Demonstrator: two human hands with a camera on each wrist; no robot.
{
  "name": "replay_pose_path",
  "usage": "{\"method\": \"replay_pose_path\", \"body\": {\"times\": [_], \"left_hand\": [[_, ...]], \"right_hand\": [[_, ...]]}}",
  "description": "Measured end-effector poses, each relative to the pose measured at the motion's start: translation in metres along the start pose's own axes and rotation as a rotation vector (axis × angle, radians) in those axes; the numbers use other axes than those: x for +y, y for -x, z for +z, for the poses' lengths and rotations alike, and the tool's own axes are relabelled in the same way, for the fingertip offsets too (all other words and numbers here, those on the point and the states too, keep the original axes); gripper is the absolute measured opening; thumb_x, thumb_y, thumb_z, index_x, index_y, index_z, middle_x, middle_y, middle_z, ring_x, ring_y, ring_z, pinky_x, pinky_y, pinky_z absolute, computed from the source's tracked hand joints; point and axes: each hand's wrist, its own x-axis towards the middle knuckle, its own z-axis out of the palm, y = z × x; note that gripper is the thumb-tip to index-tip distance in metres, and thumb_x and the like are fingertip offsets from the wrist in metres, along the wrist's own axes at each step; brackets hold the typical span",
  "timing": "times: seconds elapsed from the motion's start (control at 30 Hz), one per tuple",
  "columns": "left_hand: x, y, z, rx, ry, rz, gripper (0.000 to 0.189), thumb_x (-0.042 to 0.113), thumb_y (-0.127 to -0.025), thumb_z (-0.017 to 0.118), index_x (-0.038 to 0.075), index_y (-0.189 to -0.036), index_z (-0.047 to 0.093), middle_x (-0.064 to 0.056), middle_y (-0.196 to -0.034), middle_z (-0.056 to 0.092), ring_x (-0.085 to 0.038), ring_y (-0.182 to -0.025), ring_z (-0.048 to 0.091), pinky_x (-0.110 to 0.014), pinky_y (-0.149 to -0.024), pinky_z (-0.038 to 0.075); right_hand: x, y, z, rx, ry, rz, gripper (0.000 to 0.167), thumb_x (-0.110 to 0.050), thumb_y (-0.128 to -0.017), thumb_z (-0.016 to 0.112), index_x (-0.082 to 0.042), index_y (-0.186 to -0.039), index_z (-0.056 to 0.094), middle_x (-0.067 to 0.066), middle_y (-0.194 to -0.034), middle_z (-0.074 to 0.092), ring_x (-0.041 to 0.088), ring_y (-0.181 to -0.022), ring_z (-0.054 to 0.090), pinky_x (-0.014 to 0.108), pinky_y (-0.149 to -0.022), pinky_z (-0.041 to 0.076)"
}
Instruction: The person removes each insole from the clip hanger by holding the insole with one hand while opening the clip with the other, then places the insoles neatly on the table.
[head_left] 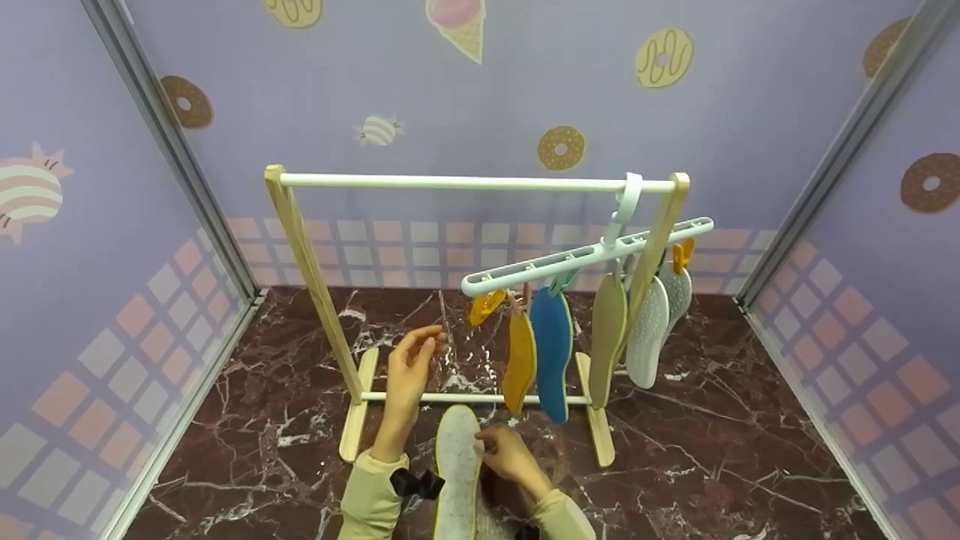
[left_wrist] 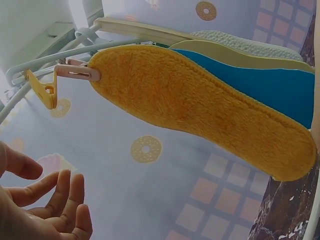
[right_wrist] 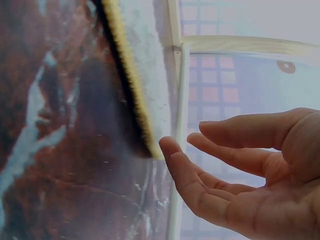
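A grey-white insole with yellow edging (head_left: 457,469) lies at the front, reaching past the lower edge of the head view. My right hand (head_left: 510,452) is at its right edge, fingers loosely bent and thumb apart. In the right wrist view, a fingertip (right_wrist: 169,146) is at the insole's edge; whether it touches is unclear. Raised left of the hanging insoles, my left hand (head_left: 410,364) holds nothing, its fingers spread and slightly bent. Closest to it on the pale clip hanger (head_left: 555,264) are a yellow clip (head_left: 487,306) and an orange fuzzy insole (left_wrist: 200,110) in a pink clip (left_wrist: 80,72).
A wooden rack (head_left: 311,277) with a white top bar (head_left: 450,181) carries the hanger at its right end. Blue (head_left: 552,352), tan (head_left: 606,341) and white textured (head_left: 646,334) insoles hang there too. Beneath is a dark marbled surface (head_left: 690,435); patterned walls stand around.
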Motion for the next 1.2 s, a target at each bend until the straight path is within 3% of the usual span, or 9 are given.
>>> {"method": "replay_pose_path", "body": {"times": [0.17,0.3,0.47,0.67,0.83,0.97,1.2], "left_hand": [[0.002,-0.005,0.007,-0.026,0.008,0.053,0.028,0.002,-0.090,0.047,-0.016,-0.112,0.048,-0.014,-0.100,0.062,-0.005,-0.088,0.060,-0.023,-0.083,0.049],[0.001,-0.009,0.013,-0.046,-0.006,0.074,0.028,0.000,-0.089,0.048,-0.017,-0.112,0.048,-0.028,-0.106,0.057,-0.004,-0.090,0.060,-0.023,-0.089,0.046],[0.000,-0.014,0.018,-0.085,-0.052,0.082,0.030,0.002,-0.088,0.051,-0.013,-0.113,0.050,-0.028,-0.111,0.056,-0.011,-0.097,0.059,-0.020,-0.090,0.044],[0.000,-0.016,0.020,-0.197,-0.116,0.116,0.039,0.006,-0.086,0.056,-0.008,-0.120,0.046,-0.027,-0.121,0.051,-0.037,-0.113,0.050,-0.040,-0.094,0.043],[0.000,-0.018,0.022,-0.236,-0.144,0.144,0.042,0.006,-0.084,0.058,-0.007,-0.122,0.045,-0.026,-0.124,0.049,-0.038,-0.114,0.048,-0.043,-0.087,0.045],[0.001,-0.019,0.024,-0.237,-0.159,0.158,0.042,0.006,-0.084,0.059,-0.005,-0.122,0.046,-0.024,-0.122,0.051,-0.036,-0.111,0.051,-0.039,-0.083,0.046],[0.001,-0.020,0.028,-0.231,-0.165,0.169,0.040,0.005,-0.084,0.059,-0.005,-0.122,0.047,-0.025,-0.119,0.053,-0.036,-0.104,0.054,-0.034,-0.080,0.048]], "right_hand": [[-0.014,0.005,-0.009,0.022,0.040,0.010,0.032,0.009,-0.075,0.053,0.007,-0.106,0.060,0.020,-0.100,0.056,0.016,-0.061,0.052,0.024,-0.051,0.040],[-0.022,0.008,-0.016,0.097,0.042,-0.067,0.031,0.010,-0.074,0.053,0.008,-0.104,0.061,0.020,-0.098,0.058,0.022,-0.065,0.059,0.022,-0.054,0.046],[-0.032,0.013,-0.026,0.172,0.029,-0.125,0.030,0.011,-0.073,0.053,0.006,-0.102,0.062,0.019,-0.096,0.060,0.028,-0.074,0.064,0.025,-0.062,0.052],[-0.041,0.020,-0.037,0.203,-0.007,-0.129,0.027,0.008,-0.077,0.054,0.003,-0.103,0.063,0.018,-0.098,0.063,0.024,-0.077,0.063,0.026,-0.063,0.053],[-0.047,0.027,-0.045,0.234,-0.066,-0.118,0.025,0.006,-0.080,0.054,0.002,-0.103,0.063,0.016,-0.097,0.065,0.021,-0.074,0.063,0.020,-0.059,0.050],[-0.051,0.031,-0.052,0.258,-0.078,-0.120,0.024,0.004,-0.082,0.053,0.001,-0.104,0.063,0.017,-0.098,0.064,0.026,-0.077,0.065,0.022,-0.061,0.052],[-0.060,0.041,-0.063,0.285,-0.071,-0.118,0.024,0.000,-0.084,0.054,-0.005,-0.105,0.064,0.014,-0.098,0.063,0.023,-0.078,0.065,0.020,-0.060,0.051]]}}
